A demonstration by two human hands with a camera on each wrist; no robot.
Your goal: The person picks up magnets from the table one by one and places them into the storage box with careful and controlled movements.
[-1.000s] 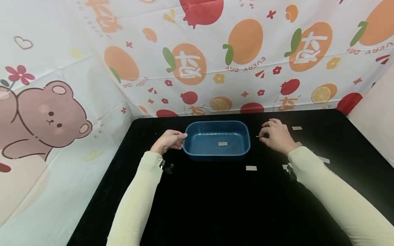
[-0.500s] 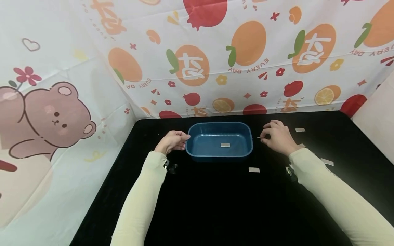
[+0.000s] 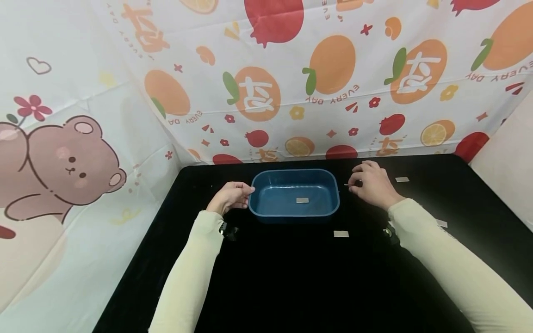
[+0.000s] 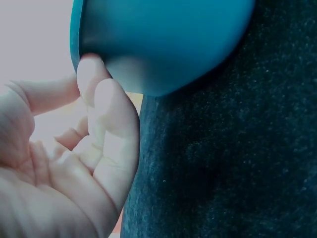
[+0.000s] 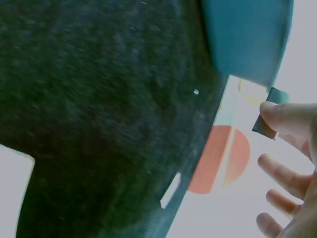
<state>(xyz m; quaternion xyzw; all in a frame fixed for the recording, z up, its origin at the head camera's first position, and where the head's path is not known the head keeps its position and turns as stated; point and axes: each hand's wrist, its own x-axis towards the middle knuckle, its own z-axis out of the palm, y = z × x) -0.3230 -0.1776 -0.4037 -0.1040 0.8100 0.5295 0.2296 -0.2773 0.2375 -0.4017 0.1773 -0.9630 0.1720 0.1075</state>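
A blue rectangular basin (image 3: 294,212) with rounded corners sits toward the back of the black table. My left hand (image 3: 230,198) pinches its left rim between thumb and fingers; the left wrist view shows the fingertips on the basin wall (image 4: 168,44). Right of the basin, my right hand (image 3: 370,185) holds a small thin rectangular piece (image 5: 266,121) between thumb and finger, with the other fingers spread loosely. That piece looks dark in the right wrist view and is level with the basin's right side. One similar flat piece (image 3: 302,200) lies inside the basin on its floor.
More small pale rectangular pieces lie on the black table (image 3: 283,277): one (image 3: 341,234) in front of the basin, one (image 3: 402,179) behind the right hand, and one (image 3: 442,223) partly behind the right sleeve. A fruit-patterned cloth (image 3: 258,92) hangs behind the table.
The head view has shifted slightly. Both hands keep their grips in nearly the same places; the right forearm now covers pale pieces that showed beside it earlier.
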